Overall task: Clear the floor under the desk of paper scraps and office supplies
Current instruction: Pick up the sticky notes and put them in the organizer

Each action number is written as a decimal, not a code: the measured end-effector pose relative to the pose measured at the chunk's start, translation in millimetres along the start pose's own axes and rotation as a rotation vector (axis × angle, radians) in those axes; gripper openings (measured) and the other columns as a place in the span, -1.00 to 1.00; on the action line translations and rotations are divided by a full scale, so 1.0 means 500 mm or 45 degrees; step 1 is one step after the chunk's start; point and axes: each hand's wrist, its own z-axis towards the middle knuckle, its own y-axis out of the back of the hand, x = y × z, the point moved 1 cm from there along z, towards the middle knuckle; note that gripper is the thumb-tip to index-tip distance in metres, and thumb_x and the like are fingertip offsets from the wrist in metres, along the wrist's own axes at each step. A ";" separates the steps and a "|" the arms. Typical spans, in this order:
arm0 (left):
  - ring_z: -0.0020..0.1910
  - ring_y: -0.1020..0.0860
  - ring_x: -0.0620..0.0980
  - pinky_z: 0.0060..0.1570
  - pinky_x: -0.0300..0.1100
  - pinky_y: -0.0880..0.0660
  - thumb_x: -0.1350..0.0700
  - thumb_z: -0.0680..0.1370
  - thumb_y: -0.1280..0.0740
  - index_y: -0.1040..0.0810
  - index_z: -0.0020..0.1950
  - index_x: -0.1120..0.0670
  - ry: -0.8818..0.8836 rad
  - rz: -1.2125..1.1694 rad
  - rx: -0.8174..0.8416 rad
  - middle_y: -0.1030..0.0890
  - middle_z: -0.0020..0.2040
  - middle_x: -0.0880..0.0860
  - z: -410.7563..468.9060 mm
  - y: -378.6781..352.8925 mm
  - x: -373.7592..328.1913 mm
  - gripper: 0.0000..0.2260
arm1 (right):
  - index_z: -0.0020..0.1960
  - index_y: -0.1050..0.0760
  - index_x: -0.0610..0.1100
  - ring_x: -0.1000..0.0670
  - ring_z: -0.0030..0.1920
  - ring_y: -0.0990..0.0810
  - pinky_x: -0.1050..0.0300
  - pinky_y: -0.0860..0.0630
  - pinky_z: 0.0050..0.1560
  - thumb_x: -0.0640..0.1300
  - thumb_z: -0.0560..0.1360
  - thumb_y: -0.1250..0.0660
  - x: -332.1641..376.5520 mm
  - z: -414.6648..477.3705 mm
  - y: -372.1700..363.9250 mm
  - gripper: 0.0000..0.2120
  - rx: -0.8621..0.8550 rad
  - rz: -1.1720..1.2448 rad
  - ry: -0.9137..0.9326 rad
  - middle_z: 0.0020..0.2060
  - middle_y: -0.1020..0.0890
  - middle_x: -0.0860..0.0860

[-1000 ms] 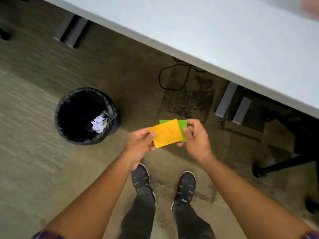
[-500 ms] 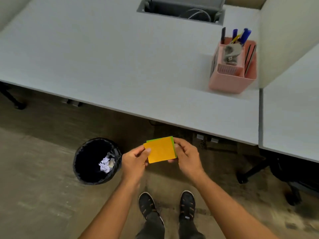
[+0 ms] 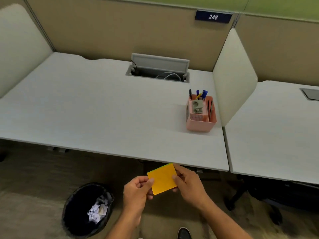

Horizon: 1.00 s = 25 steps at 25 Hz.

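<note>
Before the desk (image 3: 103, 118), our left hand (image 3: 136, 192) and right hand (image 3: 188, 183) pinch the sticky notes (image 3: 163, 178) — light, floppy (edge grips suit) — near its front edge.

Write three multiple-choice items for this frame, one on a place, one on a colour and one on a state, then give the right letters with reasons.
1. Where does the pink plastic desk organiser stand?
A. on the floor
B. on the grey desk top, near its right end
C. inside the bin

2. What colour is the top square sticky note in the stack held by both hands?
A. orange
B. blue
C. white

3. What state is the round black-lined waste bin in?
A. tipped over
B. covered by a lid
C. upright and open, with crumpled paper inside

Answers:
1 B: the organiser sits on the desk beside the white divider panel.
2 A: the face showing between the left hand and right hand is orange, with a green edge behind it.
3 C: the bin's mouth faces up and white crumpled paper lies in it.
</note>
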 end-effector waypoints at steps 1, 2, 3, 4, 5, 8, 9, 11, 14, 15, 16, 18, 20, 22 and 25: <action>-0.38 -0.63 0.02 -0.39 -0.23 -0.55 0.06 0.52 -0.55 -0.73 -0.01 0.06 0.014 -0.007 0.015 -0.72 -0.27 0.18 0.001 -0.006 -0.008 -0.89 | 0.37 -0.51 0.04 -0.01 -0.14 -0.72 0.16 -0.69 -0.14 -0.11 0.67 -0.29 0.008 0.001 0.012 -0.72 -0.050 0.026 -0.032 -0.02 -0.65 0.03; -0.38 -0.64 0.02 -0.39 -0.22 -0.56 0.06 0.52 -0.55 -0.73 -0.02 0.06 0.024 -0.010 0.030 -0.72 -0.27 0.18 0.004 -0.017 -0.019 -0.89 | 0.29 -0.57 -0.01 -0.01 -0.14 -0.73 0.13 -0.70 -0.13 -0.13 0.66 -0.32 0.014 0.004 0.028 -0.78 -0.109 0.071 -0.074 -0.03 -0.66 0.00; -0.37 -0.65 0.03 -0.38 -0.20 -0.58 0.06 0.52 -0.55 -0.73 -0.02 0.07 0.032 -0.011 0.044 -0.72 -0.26 0.19 0.008 -0.030 -0.028 -0.89 | 0.22 -0.60 -0.05 -0.01 -0.15 -0.74 0.09 -0.71 -0.12 -0.14 0.64 -0.35 0.018 0.010 0.044 -0.83 -0.157 0.108 -0.112 -0.04 -0.67 -0.02; -0.37 -0.66 0.04 -0.36 -0.17 -0.60 0.07 0.52 -0.56 -0.73 -0.02 0.08 0.037 -0.007 0.054 -0.72 -0.26 0.19 0.013 -0.046 -0.038 -0.89 | 0.17 -0.62 -0.06 0.00 -0.17 -0.75 0.08 -0.72 -0.12 -0.15 0.63 -0.37 0.022 0.017 0.061 -0.86 -0.187 0.126 -0.138 -0.05 -0.68 -0.03; -0.36 -0.67 0.05 -0.33 -0.14 -0.62 0.07 0.52 -0.56 -0.73 -0.02 0.08 0.041 -0.004 0.058 -0.73 -0.26 0.20 0.018 -0.063 -0.049 -0.88 | 0.16 -0.63 -0.06 0.00 -0.18 -0.75 0.10 -0.71 -0.12 -0.15 0.62 -0.38 0.026 0.027 0.081 -0.87 -0.198 0.126 -0.151 -0.05 -0.69 -0.03; -0.27 -0.74 0.07 -0.23 -0.08 -0.69 0.08 0.52 -0.55 -0.72 0.00 0.08 0.043 -0.005 0.091 -0.75 -0.21 0.16 0.044 -0.116 -0.084 -0.88 | 0.17 -0.65 -0.01 0.04 -0.21 -0.75 0.22 -0.67 -0.18 -0.12 0.62 -0.39 0.038 0.070 0.145 -0.85 -0.191 0.074 -0.116 -0.02 -0.68 0.02; -0.21 -0.76 0.08 -0.20 -0.06 -0.71 0.07 0.52 -0.55 -0.71 0.01 0.07 0.048 0.002 0.115 -0.76 -0.17 0.14 0.056 -0.135 -0.098 -0.88 | 0.15 -0.65 0.02 0.04 -0.22 -0.75 0.24 -0.66 -0.20 -0.13 0.62 -0.39 0.040 0.093 0.170 -0.85 -0.198 0.055 -0.099 -0.02 -0.69 0.03; -0.10 -0.78 0.07 -0.14 -0.06 -0.71 0.06 0.55 -0.52 -0.70 0.06 0.04 0.059 0.016 0.151 -0.78 -0.09 0.08 0.080 -0.171 -0.131 -0.88 | 0.10 -0.65 0.06 0.02 -0.27 -0.75 0.22 -0.67 -0.20 -0.16 0.61 -0.40 0.043 0.150 0.232 -0.85 -0.259 0.049 -0.081 -0.06 -0.71 0.02; -0.06 -0.77 0.04 -0.12 -0.10 -0.70 0.06 0.61 -0.44 -0.69 0.10 -0.01 0.031 0.022 0.068 -0.78 -0.05 0.00 0.120 -0.208 -0.185 -0.91 | 0.13 -0.65 0.04 0.05 -0.28 -0.73 0.29 -0.65 -0.21 -0.21 0.60 -0.41 0.047 0.256 0.335 -0.81 -0.406 -0.012 0.012 -0.11 -0.70 0.09; -0.06 -0.77 0.04 -0.13 -0.10 -0.69 0.05 0.63 -0.42 -0.68 0.11 -0.02 0.020 0.032 0.018 -0.78 -0.05 -0.02 0.131 -0.215 -0.204 -0.91 | 0.16 -0.65 0.02 0.08 -0.25 -0.71 0.36 -0.62 -0.23 -0.22 0.60 -0.40 0.052 0.290 0.369 -0.80 -0.455 -0.040 0.060 -0.12 -0.68 0.13; -0.05 -0.77 0.04 -0.12 -0.10 -0.69 0.05 0.64 -0.40 -0.68 0.11 -0.02 0.010 0.039 -0.026 -0.78 -0.04 -0.02 0.141 -0.220 -0.222 -0.91 | 0.18 -0.66 -0.02 0.11 -0.21 -0.71 0.40 -0.61 -0.23 -0.23 0.60 -0.40 0.056 0.323 0.401 -0.79 -0.490 -0.068 0.110 -0.11 -0.68 0.13; -0.05 -0.76 0.05 -0.11 -0.09 -0.69 0.05 0.65 -0.39 -0.68 0.12 -0.01 -0.011 0.052 -0.086 -0.78 -0.03 0.00 0.165 -0.238 -0.252 -0.90 | 0.20 -0.67 -0.09 0.06 -0.13 -0.71 0.32 -0.63 -0.11 -0.23 0.61 -0.38 0.060 0.392 0.454 -0.79 -0.538 -0.163 0.195 -0.06 -0.71 0.04; -0.05 -0.77 0.06 -0.09 -0.07 -0.70 0.06 0.66 -0.38 -0.68 0.13 0.00 -0.012 0.067 -0.143 -0.78 -0.03 0.01 0.181 -0.255 -0.272 -0.89 | 0.24 -0.67 -0.12 0.01 -0.03 -0.68 0.14 -0.62 0.07 -0.22 0.61 -0.37 0.056 0.448 0.487 -0.77 -0.548 -0.303 0.261 0.02 -0.74 -0.04; -0.05 -0.77 0.06 -0.07 -0.05 -0.71 0.07 0.66 -0.37 -0.68 0.14 0.01 -0.003 0.073 -0.188 -0.78 -0.02 0.01 0.200 -0.270 -0.280 -0.89 | 0.26 -0.66 -0.13 -0.03 0.04 -0.66 0.14 -0.55 0.12 -0.20 0.64 -0.34 0.040 0.485 0.497 -0.76 -0.517 -0.407 0.278 0.09 -0.74 -0.08; -0.06 -0.77 0.03 -0.12 -0.10 -0.70 0.06 0.66 -0.38 -0.68 0.13 -0.01 0.006 0.100 -0.230 -0.78 -0.03 -0.02 0.219 -0.300 -0.293 -0.89 | 0.30 -0.64 -0.14 -0.13 0.13 -0.67 0.15 -0.51 0.15 -0.14 0.67 -0.29 0.006 0.515 0.501 -0.74 -0.418 -0.462 0.200 0.17 -0.71 -0.13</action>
